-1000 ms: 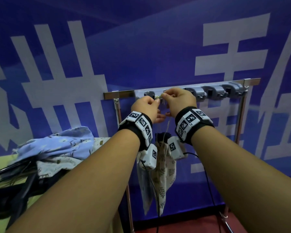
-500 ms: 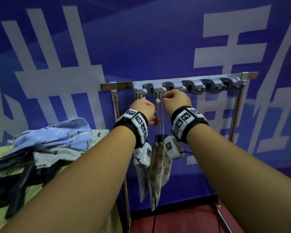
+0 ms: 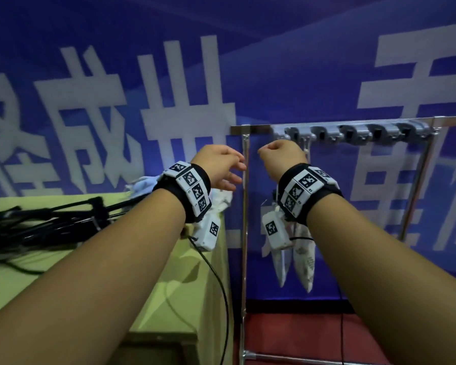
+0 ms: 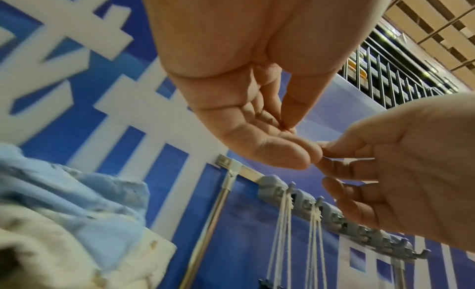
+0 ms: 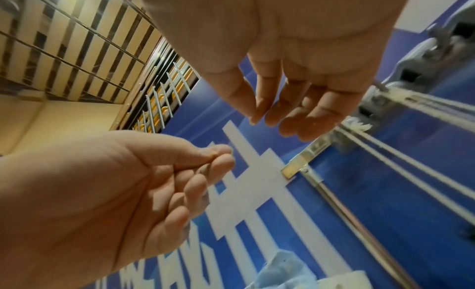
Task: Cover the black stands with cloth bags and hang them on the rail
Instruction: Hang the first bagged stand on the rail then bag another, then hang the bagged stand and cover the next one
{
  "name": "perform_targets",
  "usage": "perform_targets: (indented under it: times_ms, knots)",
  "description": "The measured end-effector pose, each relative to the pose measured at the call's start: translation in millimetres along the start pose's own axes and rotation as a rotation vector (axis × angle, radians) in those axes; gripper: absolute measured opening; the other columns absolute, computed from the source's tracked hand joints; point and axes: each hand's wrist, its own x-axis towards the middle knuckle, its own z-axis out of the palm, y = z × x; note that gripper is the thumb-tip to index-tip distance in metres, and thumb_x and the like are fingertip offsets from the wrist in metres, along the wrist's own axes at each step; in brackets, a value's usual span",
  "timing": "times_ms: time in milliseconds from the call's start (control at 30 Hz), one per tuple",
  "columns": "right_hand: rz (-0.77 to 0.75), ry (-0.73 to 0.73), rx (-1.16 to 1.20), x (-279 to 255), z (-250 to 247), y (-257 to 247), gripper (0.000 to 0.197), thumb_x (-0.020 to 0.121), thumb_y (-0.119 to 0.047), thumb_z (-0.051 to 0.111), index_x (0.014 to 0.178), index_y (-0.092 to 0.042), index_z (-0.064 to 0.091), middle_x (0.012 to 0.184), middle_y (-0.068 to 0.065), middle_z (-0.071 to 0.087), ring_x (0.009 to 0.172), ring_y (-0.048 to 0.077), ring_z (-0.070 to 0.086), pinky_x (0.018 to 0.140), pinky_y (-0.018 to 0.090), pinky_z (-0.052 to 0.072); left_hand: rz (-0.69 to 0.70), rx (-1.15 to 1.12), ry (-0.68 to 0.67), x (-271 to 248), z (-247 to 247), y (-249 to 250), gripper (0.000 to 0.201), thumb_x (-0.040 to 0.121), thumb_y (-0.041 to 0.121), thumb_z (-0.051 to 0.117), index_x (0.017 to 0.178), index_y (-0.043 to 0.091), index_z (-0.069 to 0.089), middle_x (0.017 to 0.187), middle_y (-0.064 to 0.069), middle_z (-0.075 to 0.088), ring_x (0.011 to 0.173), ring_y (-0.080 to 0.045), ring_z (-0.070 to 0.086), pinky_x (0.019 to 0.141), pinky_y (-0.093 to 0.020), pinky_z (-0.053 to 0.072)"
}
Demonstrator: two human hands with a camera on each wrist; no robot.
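Two stands in pale printed cloth bags point(image 3: 302, 262) hang side by side by white strings point(image 4: 282, 222) from the first grey hooks of the rail point(image 3: 353, 130). My right hand point(image 3: 270, 152) floats just left of those hooks, fingers relaxed and holding nothing point(image 5: 277, 118). My left hand point(image 3: 234, 171) hovers beside it, left of the rack's post, fingers loosely curled and empty point(image 4: 290, 135). Several bare black stands point(image 3: 42, 227) lie on the green table point(image 3: 169, 299) at the left. Loose cloth bags point(image 3: 142, 184), blue and white, are piled at the table's far corner, partly hidden by my left wrist.
The chrome rack post point(image 3: 245, 233) stands between the table edge and the hanging bags. Several hooks point(image 3: 379, 131) to the right on the rail carry nothing. A blue banner wall is close behind. A black cable point(image 3: 221, 299) trails from my left wrist.
Both hands have let go of the string at the hook and drawn down and to the left. The second bagged stand now hangs by itself. The head view has swung left toward the table.
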Motion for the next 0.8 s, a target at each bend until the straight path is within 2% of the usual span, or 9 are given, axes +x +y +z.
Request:
perform_targets:
  times_ms: [167, 267, 367, 433, 500, 600, 667, 800]
  knots:
    - [-0.021, -0.110, 0.066, -49, 49, -49, 0.020, 0.093, -0.027, 0.064, 0.083, -0.013, 0.073, 0.073, 0.008, 0.069, 0.089, 0.040, 0.073, 0.085, 0.051, 0.064, -0.012, 0.032, 0.092, -53, -93, -12, 0.017, 0.100, 0.009, 0.053, 0.101, 0.009, 0.070, 0.091, -0.009, 0.073, 0.057, -0.020, 0.065, 0.055, -0.032, 0.056]
    - [-0.050, -0.212, 0.100, -77, 84, -78, 0.019, 0.090, -0.027, 0.066, 0.080, -0.012, 0.073, 0.080, 0.013, 0.073, 0.092, 0.041, 0.074, 0.084, 0.055, 0.064, -0.022, 0.082, 0.181, -85, -151, -23, 0.017, 0.099, 0.008, 0.052, 0.098, 0.010, 0.070, 0.089, -0.008, 0.074, 0.055, -0.019, 0.065, 0.051, -0.028, 0.057]
    - [-0.068, -0.296, 0.127, -99, 119, -102, 0.017, 0.091, -0.026, 0.067, 0.078, -0.018, 0.074, 0.080, 0.007, 0.073, 0.089, 0.034, 0.075, 0.089, 0.054, 0.063, -0.049, 0.129, 0.255, -112, -207, -35, 0.017, 0.100, 0.009, 0.053, 0.099, 0.011, 0.070, 0.090, -0.009, 0.076, 0.055, -0.019, 0.066, 0.053, -0.029, 0.056]
    - [-0.090, -0.358, 0.127, -112, 142, -118, 0.016, 0.089, -0.029, 0.067, 0.084, -0.019, 0.077, 0.079, 0.003, 0.074, 0.087, 0.032, 0.074, 0.090, 0.050, 0.063, -0.079, 0.141, 0.301, -130, -243, -44, 0.016, 0.101, 0.009, 0.053, 0.100, 0.010, 0.070, 0.090, -0.009, 0.075, 0.055, -0.018, 0.066, 0.052, -0.030, 0.056]
    - [-0.128, -0.428, 0.085, -127, 167, -134, 0.017, 0.095, -0.028, 0.066, 0.095, -0.016, 0.078, 0.085, 0.005, 0.074, 0.088, 0.030, 0.073, 0.088, 0.044, 0.062, -0.116, 0.139, 0.354, -148, -280, -54, 0.016, 0.102, 0.009, 0.053, 0.104, 0.007, 0.069, 0.091, -0.008, 0.074, 0.055, -0.018, 0.065, 0.051, -0.030, 0.056]
    - [-0.159, -0.487, 0.008, -141, 206, -154, 0.018, 0.096, -0.025, 0.064, 0.095, -0.012, 0.076, 0.089, 0.013, 0.076, 0.093, 0.035, 0.075, 0.086, 0.046, 0.063, -0.177, 0.145, 0.443, -174, -331, -73, 0.017, 0.101, 0.008, 0.054, 0.108, 0.004, 0.069, 0.090, -0.009, 0.074, 0.058, -0.018, 0.066, 0.053, -0.030, 0.057]
    - [-0.173, -0.523, -0.071, -144, 225, -165, 0.017, 0.095, -0.024, 0.064, 0.093, -0.011, 0.075, 0.091, 0.013, 0.076, 0.096, 0.036, 0.074, 0.089, 0.047, 0.064, -0.220, 0.155, 0.492, -187, -356, -85, 0.018, 0.101, 0.007, 0.054, 0.108, 0.003, 0.070, 0.089, -0.010, 0.073, 0.059, -0.018, 0.065, 0.055, -0.030, 0.057]
    - [-0.221, -0.580, -0.204, -144, 263, -184, 0.027, 0.092, -0.022, 0.073, 0.112, -0.004, 0.077, 0.110, 0.019, 0.077, 0.106, 0.038, 0.074, 0.095, 0.049, 0.062, -0.295, 0.175, 0.552, -203, -395, -112, 0.018, 0.102, 0.009, 0.056, 0.107, 0.005, 0.073, 0.093, -0.012, 0.075, 0.064, -0.019, 0.069, 0.056, -0.030, 0.059]
